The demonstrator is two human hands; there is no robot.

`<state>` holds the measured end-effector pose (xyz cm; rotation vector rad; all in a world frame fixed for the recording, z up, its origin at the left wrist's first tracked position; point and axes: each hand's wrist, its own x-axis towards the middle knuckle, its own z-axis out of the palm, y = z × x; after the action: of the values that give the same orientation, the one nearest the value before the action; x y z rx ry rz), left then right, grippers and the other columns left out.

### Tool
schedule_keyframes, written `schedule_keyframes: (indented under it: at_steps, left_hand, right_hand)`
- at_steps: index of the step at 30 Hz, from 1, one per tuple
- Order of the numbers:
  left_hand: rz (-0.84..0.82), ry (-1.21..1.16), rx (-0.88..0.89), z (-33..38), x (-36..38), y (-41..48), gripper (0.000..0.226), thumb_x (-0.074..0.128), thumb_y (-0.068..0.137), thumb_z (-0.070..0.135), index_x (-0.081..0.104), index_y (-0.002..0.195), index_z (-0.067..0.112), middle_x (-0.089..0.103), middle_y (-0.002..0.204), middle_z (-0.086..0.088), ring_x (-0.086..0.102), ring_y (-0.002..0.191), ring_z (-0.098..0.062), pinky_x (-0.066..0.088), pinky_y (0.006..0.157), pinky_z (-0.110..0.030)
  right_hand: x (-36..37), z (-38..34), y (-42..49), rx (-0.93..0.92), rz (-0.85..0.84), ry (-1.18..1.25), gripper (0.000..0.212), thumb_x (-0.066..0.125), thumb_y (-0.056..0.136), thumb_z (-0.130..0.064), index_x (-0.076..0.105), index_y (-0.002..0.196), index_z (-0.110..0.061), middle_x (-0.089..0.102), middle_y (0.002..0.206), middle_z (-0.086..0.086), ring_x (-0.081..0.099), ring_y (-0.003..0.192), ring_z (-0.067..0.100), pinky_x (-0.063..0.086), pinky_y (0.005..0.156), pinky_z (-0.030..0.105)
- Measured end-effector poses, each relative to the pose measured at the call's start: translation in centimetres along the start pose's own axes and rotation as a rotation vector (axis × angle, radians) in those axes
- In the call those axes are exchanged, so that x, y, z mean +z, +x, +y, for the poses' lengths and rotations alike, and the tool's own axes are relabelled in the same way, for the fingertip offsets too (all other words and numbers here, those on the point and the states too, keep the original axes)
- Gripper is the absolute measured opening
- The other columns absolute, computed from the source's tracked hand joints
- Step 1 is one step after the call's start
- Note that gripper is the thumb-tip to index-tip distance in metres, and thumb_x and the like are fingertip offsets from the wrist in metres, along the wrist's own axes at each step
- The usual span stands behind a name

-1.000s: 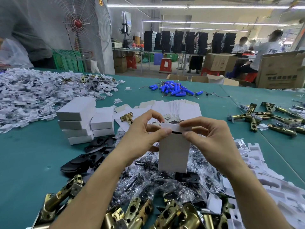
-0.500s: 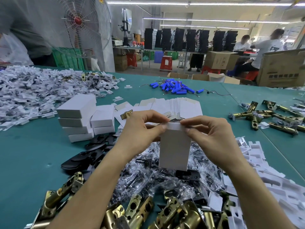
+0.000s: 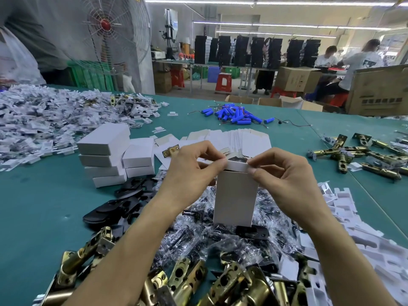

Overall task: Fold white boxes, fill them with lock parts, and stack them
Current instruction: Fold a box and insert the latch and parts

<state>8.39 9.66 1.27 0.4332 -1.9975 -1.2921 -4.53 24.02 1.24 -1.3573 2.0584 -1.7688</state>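
Observation:
A white box [image 3: 235, 197] stands upright over a heap of bagged black lock parts [image 3: 198, 237]. My left hand [image 3: 189, 173] and my right hand [image 3: 284, 175] pinch its top flap from either side, the flap almost down on the opening. A dark part shows just behind the flap. A stack of closed white boxes [image 3: 114, 157] sits to the left on the green table [image 3: 33, 208]. Flat unfolded box blanks [image 3: 238, 140] lie fanned behind my hands. Brass latch bolts [image 3: 198, 281] fill the near edge.
Black plates [image 3: 119, 206] lie left of the bags. White plastic inserts [image 3: 353, 228] are piled at the right, more brass latches [image 3: 364, 155] at the far right, blue batteries [image 3: 234, 115] at the back, white scraps [image 3: 44, 120] at the far left. A fan and workers stand beyond the table.
The top flap has been pushed down from raised to nearly closed over the box opening. Both hands stayed at the box top.

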Motion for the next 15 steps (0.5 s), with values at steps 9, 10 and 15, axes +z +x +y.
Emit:
schedule_keyframes:
  at_steps: [9, 10, 15]
  left_hand:
    - [-0.061, -0.002, -0.017, 0.01, -0.10, 0.05, 0.013, 0.075, 0.088, 0.009, 0.069, 0.081, 0.019, 0.072, 0.084, 0.006, 0.074, 0.078, -0.015, 0.064, 0.065, -0.043]
    - [-0.060, 0.009, -0.018, 0.02, -0.06, 0.06, 0.016, 0.075, 0.088, 0.009, 0.070, 0.079, 0.022, 0.072, 0.081, 0.009, 0.073, 0.077, -0.015, 0.064, 0.065, -0.043]
    - [-0.027, 0.101, 0.004, -0.15, 0.19, 0.22, 0.019, 0.075, 0.087, 0.011, 0.070, 0.076, 0.025, 0.074, 0.084, 0.008, 0.072, 0.079, -0.011, 0.061, 0.076, -0.045]
  right_hand:
    - [-0.23, -0.19, -0.07, -0.002, -0.009, -0.048, 0.020, 0.073, 0.085, -0.005, 0.072, 0.079, -0.023, 0.074, 0.080, -0.009, 0.072, 0.081, 0.009, 0.059, 0.078, 0.042]
    - [-0.09, -0.22, -0.10, -0.022, -0.001, -0.075, 0.021, 0.073, 0.085, -0.005, 0.071, 0.078, -0.025, 0.074, 0.079, -0.011, 0.071, 0.079, 0.006, 0.059, 0.075, 0.037]
    - [0.46, -0.02, -0.11, -0.065, 0.016, -0.147, 0.022, 0.072, 0.086, -0.008, 0.070, 0.079, -0.028, 0.071, 0.080, -0.020, 0.068, 0.078, -0.002, 0.048, 0.064, 0.013]
